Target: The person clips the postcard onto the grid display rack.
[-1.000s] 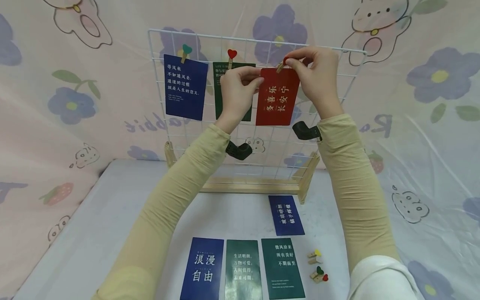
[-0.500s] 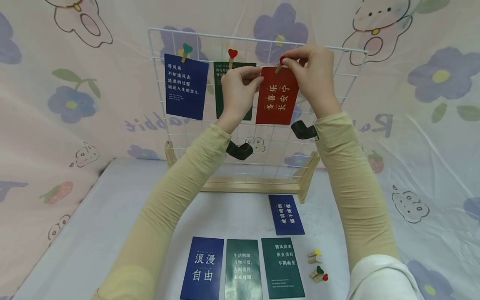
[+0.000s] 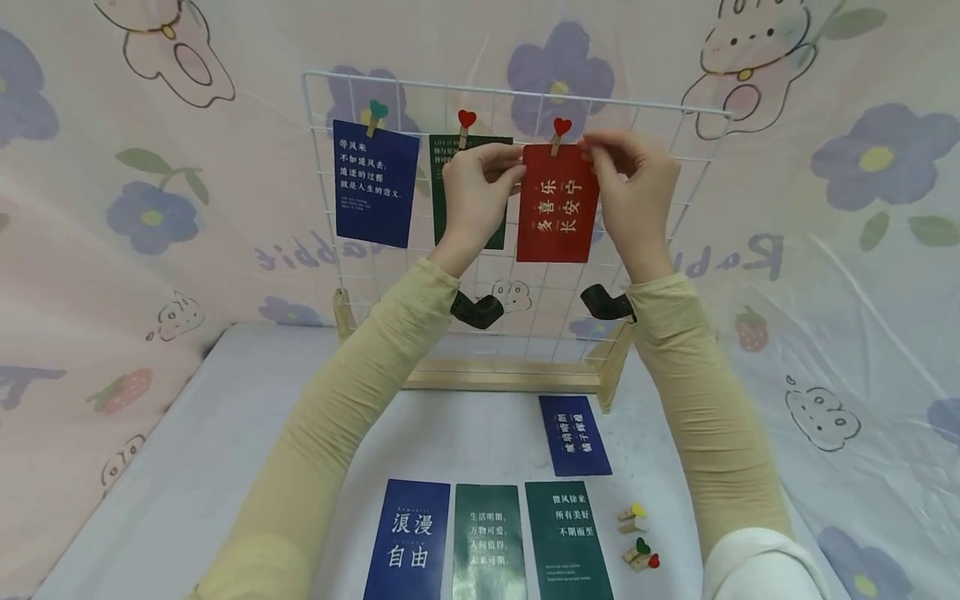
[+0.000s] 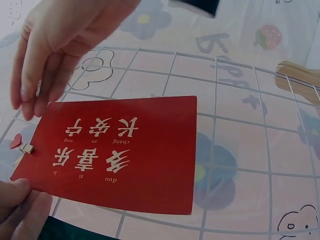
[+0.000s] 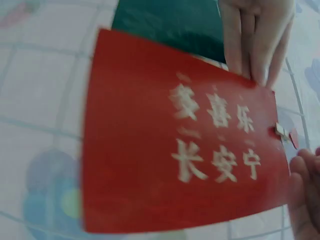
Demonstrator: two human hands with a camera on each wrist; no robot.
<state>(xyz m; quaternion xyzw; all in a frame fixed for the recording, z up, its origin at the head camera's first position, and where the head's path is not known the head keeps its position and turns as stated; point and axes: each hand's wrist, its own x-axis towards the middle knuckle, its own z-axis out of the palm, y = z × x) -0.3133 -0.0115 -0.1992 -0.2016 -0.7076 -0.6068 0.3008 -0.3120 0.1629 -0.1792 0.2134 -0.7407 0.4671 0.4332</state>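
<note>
A red card (image 3: pixel 558 204) with white characters hangs against the white wire grid rack (image 3: pixel 637 179). A small wooden clothespin with a red heart (image 3: pixel 562 127) sits on its top edge. My left hand (image 3: pixel 480 192) pinches the card's upper left edge, the thumb on its front (image 4: pixel 20 186). Beside the upper right corner, my right hand (image 3: pixel 637 187) has let its fingers extend loosely; whether they touch the card is unclear. Left of it hang a dark green card (image 3: pixel 495 229), partly hidden by my left hand, and a blue card (image 3: pixel 375 187), each under a heart clothespin.
On the white table lie a blue card (image 3: pixel 576 436) near the rack's wooden base (image 3: pixel 502 381), another blue card (image 3: pixel 408 537), and two green cards (image 3: pixel 487 542). Several loose heart clothespins (image 3: pixel 637 554) lie to their right. A patterned cloth backdrop (image 3: pixel 247 267) rises behind the rack.
My right hand has released the red-heart clothespin and shifted slightly right, so the heart now shows fully. My left hand keeps its pinch on the red card. The head view has tilted slightly up.
</note>
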